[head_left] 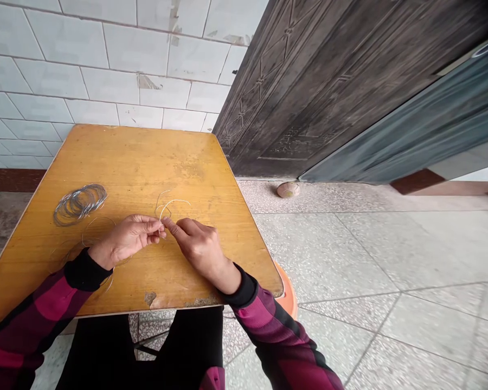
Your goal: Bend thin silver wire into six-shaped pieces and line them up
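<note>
My left hand (126, 237) and my right hand (197, 244) meet over the middle of a worn yellow wooden table (146, 162). Both pinch a thin pale wire (171, 205) that loops up and away from my fingertips. The fingers of each hand are closed on it. A coil of grey wire rings (79, 203) lies to the left of my left hand. More thin wire loops (95, 230) lie on the table under and beside my left wrist.
The table stands against a white tiled wall (106, 70). A dark carved door (329, 86) is at the right. An orange stool (288, 295) shows under the table's right corner. A small ball (288, 189) rests on the speckled floor by the door.
</note>
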Action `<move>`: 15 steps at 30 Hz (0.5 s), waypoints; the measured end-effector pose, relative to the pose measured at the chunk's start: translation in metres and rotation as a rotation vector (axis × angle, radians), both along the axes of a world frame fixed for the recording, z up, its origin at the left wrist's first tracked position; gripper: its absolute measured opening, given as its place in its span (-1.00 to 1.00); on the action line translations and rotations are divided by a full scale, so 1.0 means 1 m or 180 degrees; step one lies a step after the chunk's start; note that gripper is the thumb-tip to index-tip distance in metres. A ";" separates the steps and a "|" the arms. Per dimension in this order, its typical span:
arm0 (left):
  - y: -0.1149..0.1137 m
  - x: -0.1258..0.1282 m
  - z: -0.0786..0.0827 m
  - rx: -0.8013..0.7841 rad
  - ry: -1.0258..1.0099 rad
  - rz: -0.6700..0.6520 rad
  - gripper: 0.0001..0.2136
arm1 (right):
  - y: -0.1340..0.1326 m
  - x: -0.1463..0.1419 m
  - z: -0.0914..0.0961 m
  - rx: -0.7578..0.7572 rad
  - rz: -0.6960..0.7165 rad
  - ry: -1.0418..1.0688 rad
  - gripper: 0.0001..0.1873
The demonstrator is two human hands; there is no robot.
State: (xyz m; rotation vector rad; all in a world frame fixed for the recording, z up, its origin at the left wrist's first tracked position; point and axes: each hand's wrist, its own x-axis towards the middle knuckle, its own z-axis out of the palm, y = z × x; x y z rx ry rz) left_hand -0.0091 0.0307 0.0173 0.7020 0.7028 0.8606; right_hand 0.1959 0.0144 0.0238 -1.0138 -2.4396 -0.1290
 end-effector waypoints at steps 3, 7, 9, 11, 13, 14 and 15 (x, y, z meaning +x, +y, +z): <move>0.002 -0.004 0.004 -0.0046 0.0115 -0.0307 -0.79 | -0.001 -0.001 0.001 0.0156 0.0110 -0.0040 -0.55; 0.004 -0.007 0.010 -0.0019 0.0251 -0.0435 -0.82 | -0.001 -0.006 -0.002 0.0150 0.0077 0.0326 -0.63; 0.004 -0.008 0.011 -0.0010 0.0269 -0.0397 -0.85 | -0.001 -0.009 -0.004 0.0057 -0.0002 0.0532 -0.69; 0.004 -0.008 0.012 0.0014 0.0276 -0.0348 -0.86 | -0.001 -0.011 -0.004 -0.0073 -0.0045 0.0701 -0.74; 0.003 -0.008 0.013 0.0057 0.0317 -0.0327 -0.86 | -0.002 -0.013 -0.003 -0.0196 -0.0042 0.0877 -0.74; 0.003 -0.007 0.013 0.0083 0.0351 -0.0321 -0.86 | -0.002 -0.014 -0.002 -0.0254 -0.0034 0.0964 -0.74; 0.002 -0.007 0.014 0.0114 0.0393 -0.0303 -0.86 | -0.003 -0.014 -0.002 -0.0310 -0.0022 0.1056 -0.74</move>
